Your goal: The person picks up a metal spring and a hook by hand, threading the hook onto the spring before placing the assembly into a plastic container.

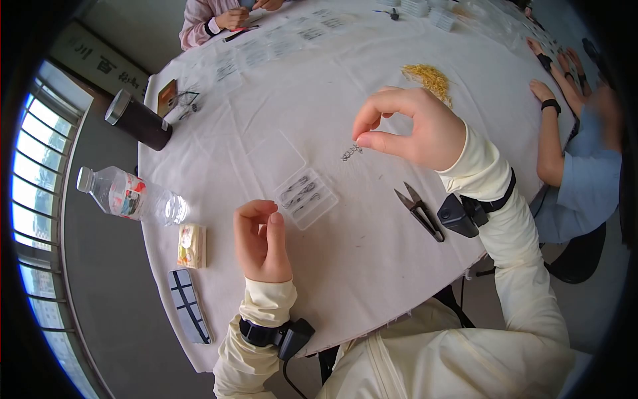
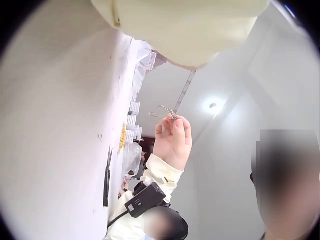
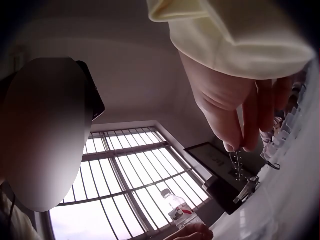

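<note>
My right hand (image 1: 415,126) is raised over the table and pinches a small cluster of thin metal hooks (image 1: 351,153) between thumb and fingers. The cluster hangs below the fingertips in the right wrist view, and curved wire ends (image 2: 164,108) stick out of the pinch in the left wrist view. Beside the clear plastic box (image 1: 319,216), at its left, is my left hand (image 1: 262,246), with loosely bent fingers and nothing visible in them. Dark metal pieces (image 1: 302,191) lie in the box's compartments, and its clear lid (image 1: 278,151) is swung back.
Black thread snips (image 1: 420,213) lie at the right. A yellow pile (image 1: 428,80) is farther back. Along the left edge are a bottle (image 1: 129,194), a dark tumbler (image 1: 143,120), a tissue pack (image 1: 192,246) and a checked case (image 1: 189,306). Other people sit around the table.
</note>
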`<state>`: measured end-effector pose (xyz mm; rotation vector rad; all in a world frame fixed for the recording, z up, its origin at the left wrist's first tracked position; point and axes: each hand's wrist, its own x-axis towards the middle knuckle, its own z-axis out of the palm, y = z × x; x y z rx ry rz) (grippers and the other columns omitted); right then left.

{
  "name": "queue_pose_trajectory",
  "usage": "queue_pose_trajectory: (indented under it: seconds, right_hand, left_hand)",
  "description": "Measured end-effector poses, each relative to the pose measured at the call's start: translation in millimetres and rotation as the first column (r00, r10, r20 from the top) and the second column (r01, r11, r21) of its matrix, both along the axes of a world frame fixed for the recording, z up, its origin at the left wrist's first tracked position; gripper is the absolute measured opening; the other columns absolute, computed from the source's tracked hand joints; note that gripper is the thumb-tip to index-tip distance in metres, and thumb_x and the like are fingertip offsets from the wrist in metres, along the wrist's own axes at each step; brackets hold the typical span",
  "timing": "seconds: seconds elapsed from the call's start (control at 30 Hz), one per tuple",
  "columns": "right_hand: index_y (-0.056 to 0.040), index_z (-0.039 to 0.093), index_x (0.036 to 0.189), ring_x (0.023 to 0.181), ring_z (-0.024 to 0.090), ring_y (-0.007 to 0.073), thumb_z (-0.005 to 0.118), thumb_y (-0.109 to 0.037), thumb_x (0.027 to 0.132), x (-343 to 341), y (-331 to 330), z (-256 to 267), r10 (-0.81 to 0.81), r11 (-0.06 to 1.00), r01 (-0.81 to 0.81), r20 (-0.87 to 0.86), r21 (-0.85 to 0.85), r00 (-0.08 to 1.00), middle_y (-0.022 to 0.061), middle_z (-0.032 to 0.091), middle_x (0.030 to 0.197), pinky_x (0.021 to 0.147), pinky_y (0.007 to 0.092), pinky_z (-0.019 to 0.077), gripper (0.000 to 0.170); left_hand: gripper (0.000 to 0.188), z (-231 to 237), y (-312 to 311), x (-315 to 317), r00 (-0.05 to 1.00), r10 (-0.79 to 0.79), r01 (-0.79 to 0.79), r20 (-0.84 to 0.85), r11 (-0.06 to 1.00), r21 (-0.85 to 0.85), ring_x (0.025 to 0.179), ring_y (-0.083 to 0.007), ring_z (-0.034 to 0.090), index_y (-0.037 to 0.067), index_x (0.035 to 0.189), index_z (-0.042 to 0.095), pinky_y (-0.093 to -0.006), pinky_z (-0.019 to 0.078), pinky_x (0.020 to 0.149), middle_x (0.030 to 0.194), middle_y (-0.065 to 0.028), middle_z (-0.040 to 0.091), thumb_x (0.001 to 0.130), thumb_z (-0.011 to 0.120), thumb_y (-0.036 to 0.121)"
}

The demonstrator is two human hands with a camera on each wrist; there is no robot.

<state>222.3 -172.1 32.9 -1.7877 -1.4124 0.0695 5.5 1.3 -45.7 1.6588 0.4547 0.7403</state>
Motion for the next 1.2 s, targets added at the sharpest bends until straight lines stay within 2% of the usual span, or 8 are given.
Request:
queue_pose_trajectory:
  seconds: [0.13,0.2,0.23,0.3,0.43,0.5,0.93,1.2]
  right_hand:
    - [-0.0045,0.07,0.088,0.079,0.066,0.0145,0.071,-0.014,0.087,10,-3,0,0.037,0.999,-0.038,-0.051,-0.025,0.998,0.0028,0.072,0.082,0.076,0.0304,0.0496,0.01]
    - [-0.0047,0.071,0.088,0.079,0.067,0.0137,0.07,-0.016,0.088,11,-4,1,0.105,0.987,-0.116,-0.106,-0.113,0.989,0.0028,0.073,0.082,0.077,0.0301,0.0502,0.011]
    - [-0.0047,0.071,0.088,0.079,0.067,0.0137,0.07,-0.016,0.088,11,-4,0,0.104,0.987,-0.116,-0.106,-0.113,0.989,0.0028,0.073,0.082,0.077,0.0301,0.0502,0.011]
    - [-0.0039,0.071,0.088,0.079,0.068,0.0141,0.07,-0.015,0.088,9,-2,-2,0.115,0.959,-0.16,-0.196,-0.234,0.974,0.0039,0.073,0.082,0.077,0.0298,0.0509,0.012]
    - [-0.0037,0.071,0.088,0.079,0.069,0.0144,0.07,-0.015,0.088,10,3,-11,0.114,0.945,-0.166,-0.192,-0.283,0.975,0.0047,0.074,0.082,0.075,0.0296,0.0519,0.012]
    - [-0.0034,0.071,0.089,0.076,0.066,0.0132,0.071,-0.012,0.087,12,5,-18,0.086,0.945,-0.146,-0.207,-0.292,0.975,0.0034,0.073,0.081,0.076,0.0284,0.0495,0.009]
    - [-0.0048,0.072,0.091,0.082,0.067,0.0147,0.071,-0.015,0.087,25,13,-47,-0.048,0.957,0.002,-0.153,-0.289,0.987,0.0033,0.074,0.085,0.077,0.0299,0.0508,0.011]
    - [-0.0067,0.073,0.089,0.073,0.066,0.0167,0.072,-0.019,0.086,29,16,-56,-0.096,0.965,0.071,-0.089,-0.253,0.991,0.006,0.072,0.08,0.07,0.0301,0.0525,0.013]
  left_hand:
    - [0.011,-4,1,1,1.0,0.008,-0.008,0.018,1.0,0.0,0.067,-0.0044,0.042,0.003,0.107,0.055,-0.0199,0.0364,0.061,0.093,-0.0005,0.055,0.098,0.056,0.008]
    - [0.01,-4,1,1,1.0,0.011,-0.01,0.02,1.0,-0.018,0.068,-0.0042,0.043,0.003,0.107,0.055,-0.0198,0.0367,0.06,0.094,-0.0006,0.055,0.097,0.056,0.007]
    - [0.01,-5,1,1,1.0,0.011,-0.01,0.021,1.0,-0.018,0.068,-0.0042,0.043,0.003,0.107,0.055,-0.0198,0.0367,0.06,0.094,-0.0006,0.055,0.097,0.056,0.007]
    - [0.011,-8,3,1,1.0,-0.004,0.004,0.026,1.0,-0.009,0.068,-0.0039,0.043,0.003,0.107,0.055,-0.0196,0.0368,0.06,0.094,-0.0007,0.055,0.097,0.056,0.007]
    - [0.011,-8,3,0,1.0,-0.013,0.014,0.014,1.0,-0.014,0.068,-0.0039,0.044,0.002,0.107,0.056,-0.0195,0.0373,0.06,0.095,-0.0011,0.056,0.097,0.057,0.006]
    - [0.011,-9,4,0,1.0,-0.017,0.017,0.024,1.0,-0.005,0.068,-0.004,0.044,0.002,0.107,0.056,-0.0193,0.0377,0.06,0.096,-0.0015,0.057,0.097,0.057,0.006]
    - [0.012,-10,4,-1,0.999,-0.042,0.042,0.022,0.999,0.003,0.069,-0.0041,0.045,0.002,0.108,0.056,-0.0197,0.0387,0.059,0.096,-0.0017,0.057,0.097,0.056,0.005]
    - [0.013,-8,3,-1,0.999,-0.043,0.043,0.008,0.999,-0.004,0.074,-0.0037,0.047,0.002,0.109,0.056,-0.0188,0.0404,0.06,0.099,-0.0011,0.058,0.096,0.057,0.005]
